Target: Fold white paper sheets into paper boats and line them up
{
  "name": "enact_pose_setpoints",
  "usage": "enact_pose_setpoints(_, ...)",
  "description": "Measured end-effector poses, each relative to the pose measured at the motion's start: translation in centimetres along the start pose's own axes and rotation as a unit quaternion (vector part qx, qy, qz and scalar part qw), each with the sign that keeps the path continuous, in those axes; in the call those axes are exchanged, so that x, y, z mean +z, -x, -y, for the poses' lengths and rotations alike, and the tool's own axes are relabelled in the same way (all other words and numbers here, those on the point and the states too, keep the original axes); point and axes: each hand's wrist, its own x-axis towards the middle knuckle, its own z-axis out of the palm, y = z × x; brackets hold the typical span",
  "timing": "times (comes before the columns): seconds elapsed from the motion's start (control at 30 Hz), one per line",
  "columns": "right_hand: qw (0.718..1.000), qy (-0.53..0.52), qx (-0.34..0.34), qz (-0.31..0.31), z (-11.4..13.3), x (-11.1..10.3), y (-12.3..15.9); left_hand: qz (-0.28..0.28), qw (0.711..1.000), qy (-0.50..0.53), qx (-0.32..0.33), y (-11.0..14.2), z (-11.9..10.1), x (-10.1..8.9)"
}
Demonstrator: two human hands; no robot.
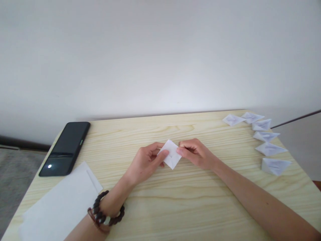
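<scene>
A small folded white paper square (172, 162), turned like a diamond, is held between my two hands over the middle of the table. My left hand (147, 162) pinches its left side, thumb on top and fingers behind it. On the right corner, my right hand (197, 154) grips the paper between thumb and curled fingers. Fold lines show on its face near the centre. The fingertips behind the paper are partly hidden.
Several folded white paper boats (271, 149) stand in a curved row along the right edge. A black phone (66, 147) lies at the left, with white paper sheets (62, 204) below it. The wooden table (160, 207) meets a white wall (160, 57) behind.
</scene>
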Motion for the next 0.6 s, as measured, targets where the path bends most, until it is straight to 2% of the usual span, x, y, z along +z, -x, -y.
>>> enact_pose_setpoints(0.23,0.997,0.071,-0.035,-0.001,0.2,0.2,0.0,0.007,0.999,-0.009,-0.046,-0.2,0.2,-0.1)
enact_pose_setpoints(0.37,0.997,0.066,-0.024,-0.022,0.1,0.4,-0.1,-0.002,0.999,-0.021,-0.027,-0.2,0.4,-0.1)
enact_pose_setpoints(0.47,0.996,0.051,-0.015,-0.077,-0.1,0.4,-0.2,-0.024,0.997,-0.063,0.024,0.0,0.6,-0.6)
enact_pose_setpoints(0.53,0.994,0.048,-0.017,-0.092,-0.1,0.3,-0.2,-0.047,0.991,-0.086,0.095,-0.1,0.8,-1.1)
enact_pose_setpoints(0.6,0.995,0.055,-0.025,-0.082,-0.1,0.3,-0.2,-0.051,0.974,-0.128,0.181,-0.2,1.0,-1.6)
